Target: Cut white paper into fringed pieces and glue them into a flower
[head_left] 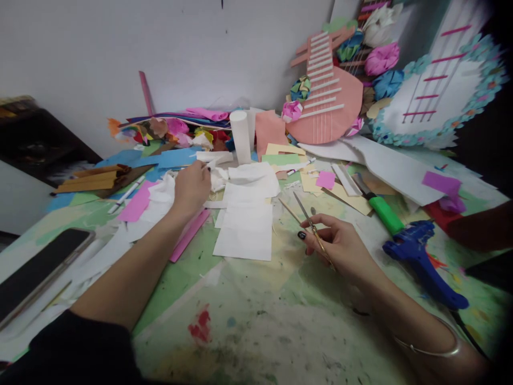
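Mostly, from the head view, my table [256, 331] is buried in paper scraps. Along its far edge a white paper roll [240, 136] stands upright, with a heap of coloured paper flowers [168, 128] to its left. To its right, a pink guitar cut-out [332, 107] leans on the wall. A white guitar cut-out [441, 96] with a teal rim fills the far right corner. A phone [36, 267] lies face up at the left edge, and a stack of brown card [92, 179] sits beyond it. On the right, a green-handled cutter [382, 211] and a blue glue gun [417, 256] lie just beside each other. Another person's arm [481, 230] comes in from the right edge near them.

Flat white sheets [246, 224] lie between my two hands, with a pink strip [188, 235] at their left side under my forearm.

My left hand [192, 184] reaches toward the far middle. Its fingers are closed on the edge of some crumpled white paper [218, 176], though the exact pinch is hard to make out. My right hand [340, 248] is nearer me, right of the sheets. It grasps a pair of scissors [308, 219] with the blades parted and pointing away toward the far edge. The scissors are well apart from the crumpled paper.
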The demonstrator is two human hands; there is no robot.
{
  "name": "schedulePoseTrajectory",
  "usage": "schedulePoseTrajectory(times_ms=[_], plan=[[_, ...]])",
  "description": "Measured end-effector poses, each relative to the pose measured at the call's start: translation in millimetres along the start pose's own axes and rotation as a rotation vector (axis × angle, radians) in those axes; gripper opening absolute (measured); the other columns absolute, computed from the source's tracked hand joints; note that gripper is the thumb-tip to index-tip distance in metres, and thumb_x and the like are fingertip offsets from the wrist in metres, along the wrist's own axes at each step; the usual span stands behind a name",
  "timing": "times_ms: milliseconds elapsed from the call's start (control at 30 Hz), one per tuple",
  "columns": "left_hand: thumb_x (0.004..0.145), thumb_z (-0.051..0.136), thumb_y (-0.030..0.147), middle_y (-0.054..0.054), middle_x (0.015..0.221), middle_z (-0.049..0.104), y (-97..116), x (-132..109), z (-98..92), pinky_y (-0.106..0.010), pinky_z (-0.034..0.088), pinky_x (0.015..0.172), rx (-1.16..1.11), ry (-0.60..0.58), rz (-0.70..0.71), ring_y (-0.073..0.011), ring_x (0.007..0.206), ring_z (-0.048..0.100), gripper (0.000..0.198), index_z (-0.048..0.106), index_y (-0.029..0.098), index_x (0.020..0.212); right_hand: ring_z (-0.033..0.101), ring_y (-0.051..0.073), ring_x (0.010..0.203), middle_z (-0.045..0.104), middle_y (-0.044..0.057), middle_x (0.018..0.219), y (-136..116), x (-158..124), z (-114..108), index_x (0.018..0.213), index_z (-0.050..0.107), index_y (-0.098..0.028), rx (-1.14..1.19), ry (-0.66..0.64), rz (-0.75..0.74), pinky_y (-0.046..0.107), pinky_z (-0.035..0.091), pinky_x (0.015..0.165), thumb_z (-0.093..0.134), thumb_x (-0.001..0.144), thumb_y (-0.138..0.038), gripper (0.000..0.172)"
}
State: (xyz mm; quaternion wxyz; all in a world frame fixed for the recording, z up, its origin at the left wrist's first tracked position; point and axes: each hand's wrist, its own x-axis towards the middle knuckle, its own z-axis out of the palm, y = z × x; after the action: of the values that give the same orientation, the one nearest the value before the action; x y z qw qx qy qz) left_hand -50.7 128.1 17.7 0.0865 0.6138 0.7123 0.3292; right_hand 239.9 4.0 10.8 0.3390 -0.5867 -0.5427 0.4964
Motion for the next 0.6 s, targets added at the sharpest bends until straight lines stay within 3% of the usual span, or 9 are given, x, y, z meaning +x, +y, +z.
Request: schedulePoseTrajectory(times_ms=[100, 167, 233, 333, 433, 533, 600], plan=[[0.069, 0.065, 0.019, -0.022, 0.127, 0.049, -2.9, -0.1, -2.7, -0.053, 0.032, 0.100, 0.246, 0.065, 0.123, -0.0411, 0.125, 0.038, 0.057, 0.047, 0.010, 0.122, 0.033, 0.006, 0.034, 0.056, -0.002, 0.046, -3.6, -2.3, 0.0, 0.090, 0.059, -0.016, 0.017, 0.055, 0.010, 0.018, 0.024, 0.033, 0.070, 0.064, -0.055, 0.048], [0.070, 0.066, 0.025, -0.019, 0.123, 0.051, 1.5, -3.7, -1.0, -0.048, 0.036, 0.097, 0.343, 0.012, 0.250, -0.0384, 0.121, 0.042, 0.052, 0.052, 0.012, 0.118, 0.034, 0.006, 0.034, 0.055, -0.003, 0.045, -3.6, -3.5, -0.5, 0.089, 0.059, -0.016, 0.042, 0.063, 0.000, 0.018, 0.024, 0.033, 0.070, 0.064, -0.054, 0.047], [0.074, 0.063, 0.034, -0.013, 0.111, 0.059, 8.3, -8.9, 3.5, -0.041, 0.041, 0.090, 0.275, -0.173, 0.369, -0.0311, 0.108, 0.052, 0.035, 0.059, 0.015, 0.104, 0.034, 0.006, 0.034, 0.055, -0.003, 0.045, -2.2, -4.3, -1.7, 0.089, 0.059, -0.016, 0.067, 0.056, -0.022, 0.018, 0.024, 0.034, 0.072, 0.063, -0.053, 0.047], [0.073, 0.064, 0.044, -0.006, 0.096, 0.064, 15.4, -16.9, 13.8, -0.032, 0.044, 0.078, 0.089, -0.470, 0.470, -0.0220, 0.089, 0.058, 0.033, 0.061, 0.018, 0.092, 0.035, 0.007, 0.037, 0.054, -0.003, 0.047, -0.3, -5.0, -4.1, 0.090, 0.059, -0.015, 0.100, 0.027, -0.076, 0.019, 0.025, 0.037, 0.069, 0.066, -0.054, 0.047], [0.067, 0.068, 0.048, -0.006, 0.088, 0.063, 14.5, -21.2, 24.3, -0.031, 0.041, 0.073, 0.151, -0.525, 0.510, -0.0223, 0.084, 0.056, 0.038, 0.060, 0.016, 0.085, 0.036, 0.007, 0.040, 0.054, -0.001, 0.050, -0.8, -4.6, -5.3, 0.089, 0.059, -0.013, 0.099, -0.009, -0.102, 0.021, 0.026, 0.039, 0.060, 0.073, -0.056, 0.045], [0.063, 0.070, 0.051, -0.008, 0.082, 0.061, 10.4, -21.4, 28.9, -0.032, 0.038, 0.068, 0.252, -0.496, 0.475, -0.0238, 0.081, 0.053, 0.039, 0.058, 0.016, 0.076, 0.037, 0.007, 0.042, 0.053, -0.002, 0.050, -1.8, -3.2, -3.9, 0.093, 0.058, -0.013, 0.061, -0.009, -0.087, 0.021, 0.025, 0.041, 0.063, 0.071, -0.050, 0.043], [0.063, 0.069, 0.049, -0.006, 0.076, 0.060, 9.0, -20.3, 27.7, -0.031, 0.037, 0.065, 0.236, -0.543, 0.430, -0.0222, 0.076, 0.053, 0.035, 0.057, 0.017, 0.070, 0.037, 0.008, 0.043, 0.052, -0.003, 0.050, -1.6, -2.4, -2.2, 0.096, 0.058, -0.013, 0.055, -0.023, -0.085, 0.021, 0.024, 0.042, 0.066, 0.069, -0.044, 0.042]])
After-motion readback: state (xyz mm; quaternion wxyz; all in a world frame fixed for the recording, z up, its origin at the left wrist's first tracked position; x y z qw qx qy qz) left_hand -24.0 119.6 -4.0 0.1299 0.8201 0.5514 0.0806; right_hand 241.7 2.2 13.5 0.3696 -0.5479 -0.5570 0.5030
